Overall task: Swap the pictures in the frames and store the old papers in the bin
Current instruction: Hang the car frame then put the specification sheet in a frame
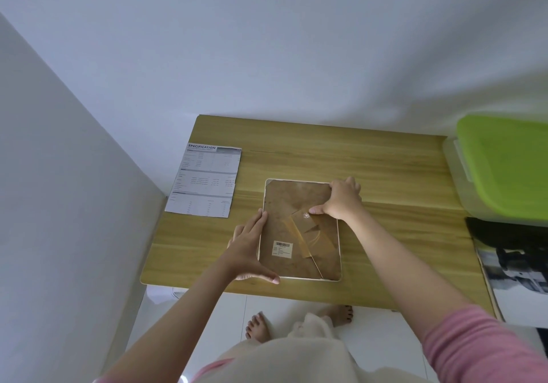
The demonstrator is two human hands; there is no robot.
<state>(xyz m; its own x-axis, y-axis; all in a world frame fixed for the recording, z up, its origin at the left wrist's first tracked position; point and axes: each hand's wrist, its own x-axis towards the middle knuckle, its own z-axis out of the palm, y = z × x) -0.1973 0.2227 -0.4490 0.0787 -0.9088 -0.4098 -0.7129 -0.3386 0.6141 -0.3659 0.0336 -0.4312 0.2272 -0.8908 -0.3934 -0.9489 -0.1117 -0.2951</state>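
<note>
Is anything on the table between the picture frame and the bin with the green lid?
No. Only bare table lies between the frame, gripped by both hands, and the bin at the right edge. The bin's green lid is on, though.

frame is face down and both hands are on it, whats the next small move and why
Probably lift the brown backing board out. The picture frame lies face down on the table, the left hand steadies its left edge, and the right hand presses near the top right corner. The board still covers whatever picture is inside.
</note>
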